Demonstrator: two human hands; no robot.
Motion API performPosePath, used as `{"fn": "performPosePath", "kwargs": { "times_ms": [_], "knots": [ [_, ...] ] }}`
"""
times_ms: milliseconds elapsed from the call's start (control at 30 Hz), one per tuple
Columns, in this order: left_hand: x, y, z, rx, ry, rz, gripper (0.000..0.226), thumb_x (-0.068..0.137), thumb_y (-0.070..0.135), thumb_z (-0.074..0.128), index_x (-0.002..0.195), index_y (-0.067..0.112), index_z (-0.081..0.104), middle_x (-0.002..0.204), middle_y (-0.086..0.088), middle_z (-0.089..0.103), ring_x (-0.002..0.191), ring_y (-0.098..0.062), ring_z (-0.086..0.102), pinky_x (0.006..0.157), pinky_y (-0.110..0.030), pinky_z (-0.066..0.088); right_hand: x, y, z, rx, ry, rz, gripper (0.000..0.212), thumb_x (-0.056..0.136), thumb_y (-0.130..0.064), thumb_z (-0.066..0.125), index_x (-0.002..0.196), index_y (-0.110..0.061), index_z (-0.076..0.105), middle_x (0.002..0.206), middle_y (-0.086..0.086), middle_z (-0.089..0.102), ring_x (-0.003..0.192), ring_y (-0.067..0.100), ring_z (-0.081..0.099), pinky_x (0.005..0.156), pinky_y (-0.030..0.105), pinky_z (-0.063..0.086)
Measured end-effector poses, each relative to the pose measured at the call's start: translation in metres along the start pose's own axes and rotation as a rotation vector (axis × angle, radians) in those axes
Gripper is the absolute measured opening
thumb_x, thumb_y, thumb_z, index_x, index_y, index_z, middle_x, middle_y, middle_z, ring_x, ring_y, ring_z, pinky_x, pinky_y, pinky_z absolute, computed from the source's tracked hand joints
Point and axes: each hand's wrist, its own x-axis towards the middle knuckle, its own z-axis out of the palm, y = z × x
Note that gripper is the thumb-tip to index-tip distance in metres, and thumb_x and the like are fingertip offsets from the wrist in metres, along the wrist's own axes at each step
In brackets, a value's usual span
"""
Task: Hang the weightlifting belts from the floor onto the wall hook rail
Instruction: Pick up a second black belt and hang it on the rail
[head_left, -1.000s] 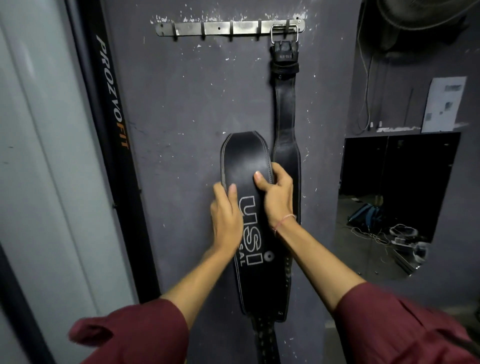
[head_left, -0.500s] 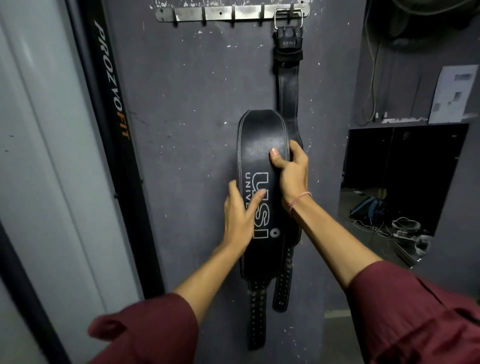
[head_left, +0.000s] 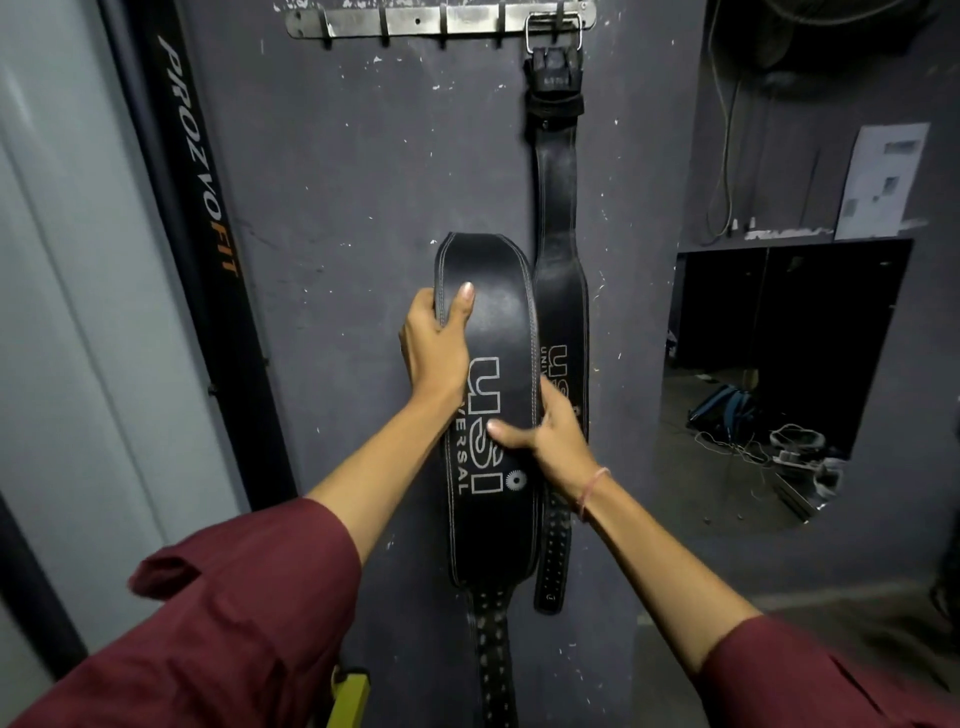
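Note:
A wide black leather belt (head_left: 493, 525) with white USI lettering stands folded against the grey wall, its perforated strap trailing down. My left hand (head_left: 434, 345) grips its left edge near the folded top, thumb across the front. My right hand (head_left: 545, 439) clasps its right edge lower down, thumb over the lettering. Behind it a second black belt (head_left: 557, 208) hangs by its metal buckle from the right end of the steel hook rail (head_left: 415, 21) at the top of the wall. The rail's other hooks are bare.
A black PROZVOFIT upright post (head_left: 200, 208) stands left of the wall panel. On the right, an opening shows a dark room with a blue bag (head_left: 724, 410) and cables on the floor. A yellow object (head_left: 349, 693) sits low near my left sleeve.
My left hand slid up from the lettering to the belt's upper left edge. My right hand dropped from the upper right edge to the lower right, over the lettering.

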Motion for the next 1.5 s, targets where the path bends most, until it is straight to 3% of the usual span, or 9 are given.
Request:
{"fn": "performPosePath", "kwargs": {
  "times_ms": [233,500,700,900,967,1100,1200,1333,1500],
  "knots": [
    [-0.001,-0.006,-0.017,-0.017,0.013,-0.025,0.033,0.097,0.031,0.059,0.076,0.010,0.045,0.063,0.007,0.035,0.050,0.001,0.030,0.051,-0.016,0.031,-0.053,0.058,-0.003,-0.015,-0.041,0.164,0.046,0.073,0.018,0.073,0.115,0.002,0.063,0.115,0.018,0.072,0.110,0.032,0.068,0.092,0.035,0.057],
    [-0.018,-0.007,-0.018,0.084,0.022,-0.013,0.033,0.104,0.036,0.041,0.082,0.012,0.042,0.068,0.002,0.042,0.059,-0.006,0.037,0.054,-0.019,0.033,0.012,-0.036,0.017,0.046,-0.010,0.010,0.042,0.095,-0.006,0.057,0.135,-0.005,0.046,0.123,0.016,0.066,0.104,0.026,0.068,0.097,0.043,0.054],
    [-0.048,-0.015,-0.017,0.120,-0.039,0.052,0.040,0.106,0.030,0.038,0.073,0.007,0.037,0.060,0.004,0.033,0.055,-0.008,0.031,0.055,-0.038,0.031,0.048,-0.079,0.017,0.057,0.156,-0.061,0.046,0.086,-0.016,0.068,0.126,0.004,0.054,0.116,0.019,0.067,0.104,0.032,0.066,0.099,0.050,0.052],
    [-0.028,-0.012,-0.007,0.119,-0.142,-0.320,0.081,0.087,0.079,0.026,0.109,0.012,0.066,0.102,0.001,0.070,0.097,-0.018,0.064,0.094,-0.039,0.050,0.035,-0.066,0.006,0.016,0.143,-0.129,0.023,0.088,0.009,0.059,0.110,0.003,0.058,0.089,0.010,0.067,0.078,0.020,0.065,0.072,0.030,0.058],
    [-0.009,-0.002,-0.003,-0.127,-0.284,-0.576,0.102,0.070,0.095,0.029,0.119,0.014,0.068,0.110,-0.009,0.074,0.103,-0.029,0.069,0.096,-0.048,0.053,0.031,-0.064,0.001,0.032,0.120,-0.168,0.024,0.087,0.012,0.058,0.111,0.011,0.054,0.092,0.016,0.064,0.082,0.024,0.062,0.076,0.034,0.056],
    [0.020,0.019,-0.005,-0.528,-0.491,-0.854,0.069,0.097,0.061,0.034,0.108,0.002,0.068,0.101,-0.018,0.071,0.086,-0.029,0.070,0.084,-0.038,0.056,0.023,-0.056,-0.007,0.011,-0.002,-0.113,0.022,0.086,0.014,0.056,0.108,0.014,0.051,0.094,0.018,0.063,0.084,0.026,0.063,0.077,0.037,0.057],
    [0.023,0.021,-0.001,-0.514,-0.422,-0.781,0.031,0.099,0.023,0.046,0.112,0.003,0.066,0.099,-0.015,0.067,0.078,-0.026,0.068,0.072,-0.035,0.058,0.017,-0.046,-0.010,0.027,-0.047,-0.053,0.018,0.089,0.010,0.055,0.106,0.002,0.055,0.089,0.013,0.064,0.078,0.022,0.064,0.069,0.031,0.057],
    [0.008,0.010,-0.003,-0.579,-0.350,-0.613,0.027,0.095,-0.002,0.047,0.119,-0.001,0.061,0.111,-0.017,0.071,0.089,-0.028,0.072,0.079,-0.044,0.061,0.022,-0.047,-0.004,-0.034,-0.020,-0.046,0.012,0.094,-0.011,0.062,0.098,0.000,0.058,0.080,0.006,0.063,0.071,0.014,0.061,0.068,0.028,0.051],
    [0.015,0.024,-0.012,-0.609,-0.331,-0.741,0.033,0.099,0.024,0.046,0.087,0.003,0.069,0.075,-0.012,0.073,0.061,-0.026,0.071,0.068,-0.038,0.059,0.027,-0.042,0.003,-0.109,-0.084,-0.064,0.030,0.083,0.005,0.066,0.111,0.007,0.053,0.095,0.010,0.067,0.094,0.023,0.066,0.091,0.037,0.053]
  ]
}}
